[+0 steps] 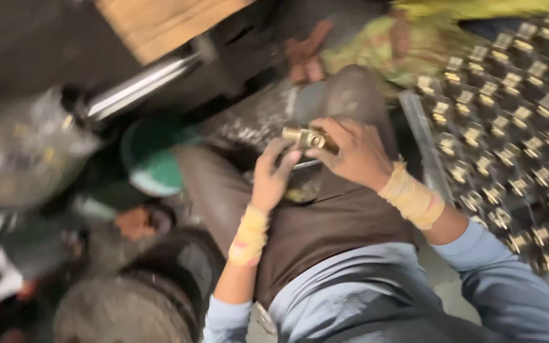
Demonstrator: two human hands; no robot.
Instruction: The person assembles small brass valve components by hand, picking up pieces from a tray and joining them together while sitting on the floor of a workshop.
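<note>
Cluttered workshop, hands (312, 162) (both) gripping brass fitting (306, 136)

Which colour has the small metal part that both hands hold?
Brass yellow. The metal fitting between the left hand and right hand shows in the head view.

- Left hand (273, 173): raised over lap, fingers curled upward, wrist wrapped in yellow band.
- Right hand (351, 152): fingers closed, meeting left; wrist banded, forearm bent inward.
</note>
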